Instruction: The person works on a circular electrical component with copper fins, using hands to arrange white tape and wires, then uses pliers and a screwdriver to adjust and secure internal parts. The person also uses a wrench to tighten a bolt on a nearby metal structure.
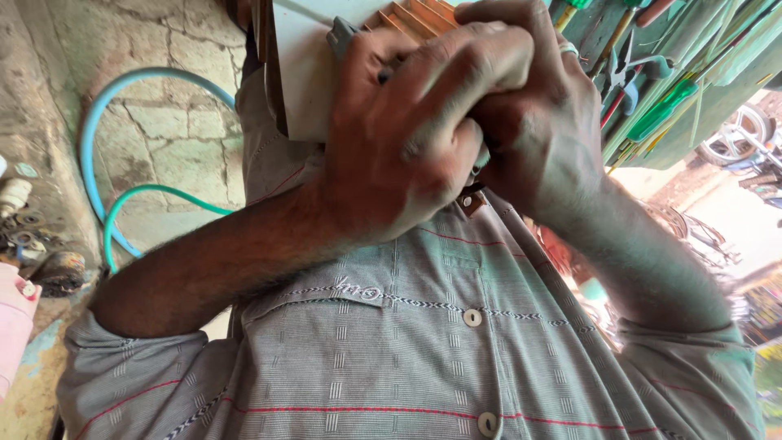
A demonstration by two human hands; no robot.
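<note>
A flat white thing with brown slats, held up close

The white piece [305,73] is flat and pale, and it stands on its edge, tilted a little. Its top runs out of the picture. Thin brown strips [411,18] sit side by side at its upper right, like small steps. A small grey metal bit [340,34] sticks up beside the strips. The lower right part of the piece is hidden. A small brown metal tag [470,200] pokes out below.
</note>
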